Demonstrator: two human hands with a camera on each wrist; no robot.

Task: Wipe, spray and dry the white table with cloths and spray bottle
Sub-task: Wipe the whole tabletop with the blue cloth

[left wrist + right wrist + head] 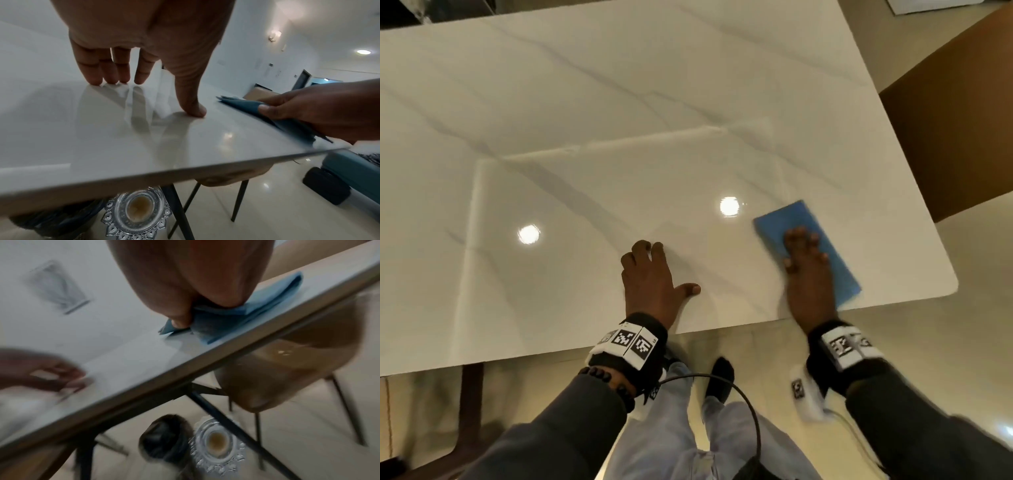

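The white marble-look table (619,102) fills the head view. A folded blue cloth (791,216) lies near the table's front right corner. My right hand (803,253) presses flat on the cloth, fingers spread, and the picture is blurred there. In the right wrist view the thumb and palm of my right hand (195,305) bear down on the bunched cloth (273,300) close to the table edge. My left hand (667,270) rests on the bare table to the cloth's left. In the left wrist view that left hand (154,97) touches the surface with its fingertips and thumb and holds nothing.
A brown chair (945,120) stands off the table's right end. Under the table sit a silver patterned dish (139,209) and a dark bin bag (162,439) between black table legs (180,211). A black cable (739,394) hangs by my legs.
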